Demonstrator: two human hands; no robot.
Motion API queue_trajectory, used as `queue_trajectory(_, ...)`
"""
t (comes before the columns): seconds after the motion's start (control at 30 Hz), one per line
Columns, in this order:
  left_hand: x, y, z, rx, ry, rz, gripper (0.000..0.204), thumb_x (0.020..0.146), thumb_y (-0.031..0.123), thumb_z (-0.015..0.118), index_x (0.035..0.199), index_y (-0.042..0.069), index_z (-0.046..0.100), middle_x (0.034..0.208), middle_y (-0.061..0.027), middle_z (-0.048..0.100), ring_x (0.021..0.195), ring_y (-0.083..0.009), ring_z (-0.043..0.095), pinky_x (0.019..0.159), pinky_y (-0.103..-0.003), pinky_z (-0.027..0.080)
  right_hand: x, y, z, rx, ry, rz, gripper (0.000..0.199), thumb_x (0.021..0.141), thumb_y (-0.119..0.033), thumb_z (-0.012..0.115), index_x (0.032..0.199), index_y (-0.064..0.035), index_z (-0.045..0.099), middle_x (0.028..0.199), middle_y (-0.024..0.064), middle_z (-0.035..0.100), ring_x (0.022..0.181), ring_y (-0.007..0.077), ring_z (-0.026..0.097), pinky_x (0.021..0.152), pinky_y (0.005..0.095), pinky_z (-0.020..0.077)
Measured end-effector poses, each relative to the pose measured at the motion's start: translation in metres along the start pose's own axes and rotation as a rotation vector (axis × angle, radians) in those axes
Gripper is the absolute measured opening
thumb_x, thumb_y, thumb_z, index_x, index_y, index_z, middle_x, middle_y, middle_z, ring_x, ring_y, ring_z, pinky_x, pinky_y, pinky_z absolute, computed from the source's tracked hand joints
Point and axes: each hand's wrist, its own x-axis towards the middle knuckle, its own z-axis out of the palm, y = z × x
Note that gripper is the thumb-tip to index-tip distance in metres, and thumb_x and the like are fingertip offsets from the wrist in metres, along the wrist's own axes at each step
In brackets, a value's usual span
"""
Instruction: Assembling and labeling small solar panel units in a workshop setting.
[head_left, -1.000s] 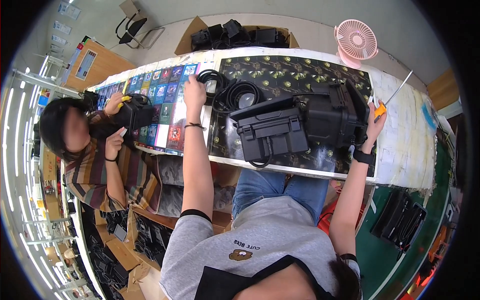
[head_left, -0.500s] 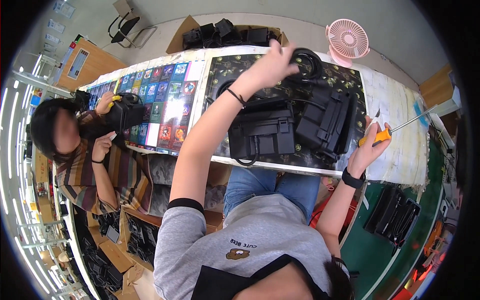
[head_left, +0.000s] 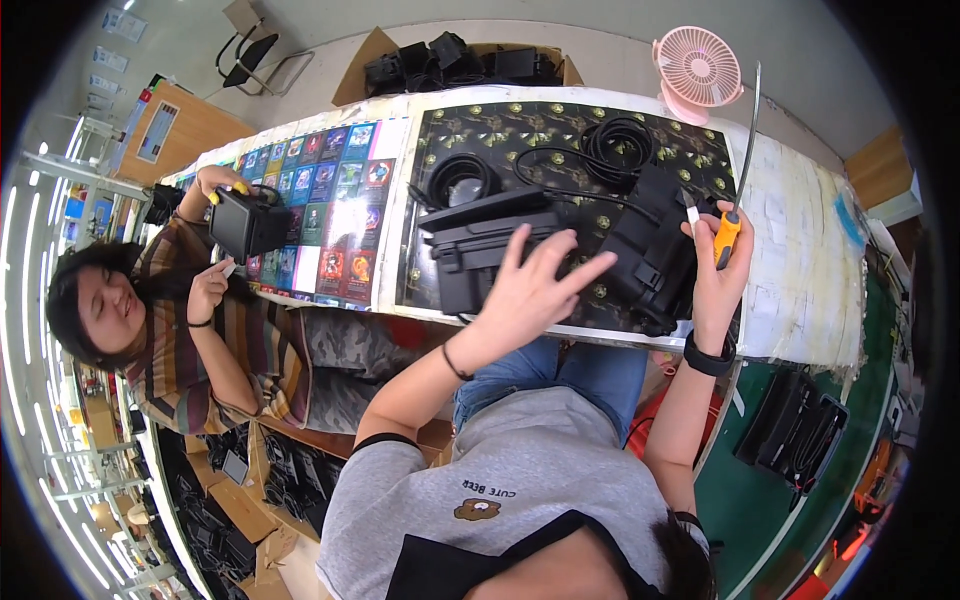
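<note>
Right hand (head_left: 720, 288) curled round the orange-handled screwdriver (head_left: 728, 240) above the table (head_left: 800, 210), right of the right-hand black case (head_left: 640, 245); long axis ran away from the wearer, tip toward the far edge, whereas half a second earlier it pointed right. Left hand (head_left: 530, 298), fingers spread, had come back from the black cable coil (head_left: 617, 152) and partly blocked the left-hand black case (head_left: 465, 270); contact unclear. Pink fan (head_left: 700, 68) stood far side.

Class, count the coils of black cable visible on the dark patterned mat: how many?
2: one coil behind the left black box, another coil behind the right black box. More could be hidden behind the boxes.
</note>
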Motion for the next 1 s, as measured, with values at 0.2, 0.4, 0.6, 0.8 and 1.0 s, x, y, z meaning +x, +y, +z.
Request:
queue_trajectory(0.2,-0.032,-0.066,-0.025,0.033,0.01,-0.074,0.074,0.07,0.02,0.074,0.14,0.026,0.05,0.125,-0.0129,0.051,0.119,-0.0266,0.051,0.111,-0.054,0.031,0.0,-0.001,0.004,-0.016,0.002,0.059,0.034,0.096,-0.008,0.062,0.127,-0.0027,0.05,0.097,0.0071,0.065,0.09,0.0155,0.068,0.084,0.0268,0.0497)
queue_trajectory(0.4,-0.059,-0.109,-0.03,0.341,0.04,-0.277,0.058,0.073,0.006,0.068,0.129,0.019,0.06,0.132,-0.0098,0.05,0.124,-0.0266,0.05,0.112,-0.053,0.031,-0.013,0.004,0.001,0.39,0.246,0.086,0.036,0.096,-0.007,0.06,0.13,-0.0053,0.046,0.106,0.0117,0.063,0.09,0.0208,0.068,0.09,0.032,0.052)
queue_trajectory(0.6,-0.01,0.003,0.008,-0.421,0.45,-0.139,0.044,0.068,0.016,0.081,0.11,0.017,0.068,0.118,-0.0076,0.058,0.117,-0.0315,0.054,0.108,-0.051,0.033,-0.023,0.018,-0.027,0.518,0.529,0.142,0.037,0.098,-0.011,0.061,0.131,-0.0095,0.044,0.108,0.012,0.063,0.099,0.0207,0.065,0.092,0.0356,0.0531)
queue_trajectory(0.8,0.041,0.09,0.043,-0.297,0.215,0.195,0.067,0.061,0.036,0.086,0.124,0.028,0.063,0.138,-0.0045,0.05,0.137,-0.0341,0.037,0.111,-0.068,0.015,-0.038,0.017,-0.054,0.455,0.497,0.189,0.037,0.097,-0.011,0.062,0.131,-0.0095,0.047,0.108,0.0107,0.065,0.095,0.0152,0.064,0.078,0.0279,0.0526)
queue_trajectory(1.0,0.044,0.06,0.03,-0.245,0.036,-0.031,0.083,0.057,0.038,0.085,0.134,0.04,0.055,0.151,-0.0122,0.036,0.14,-0.0477,0.026,0.107,-0.069,0.022,-0.048,0.007,-0.062,0.335,0.483,0.22,0.039,0.094,-0.012,0.065,0.13,-0.0075,0.05,0.099,0.0065,0.064,0.084,0.0127,0.065,0.066,0.0233,0.0489)
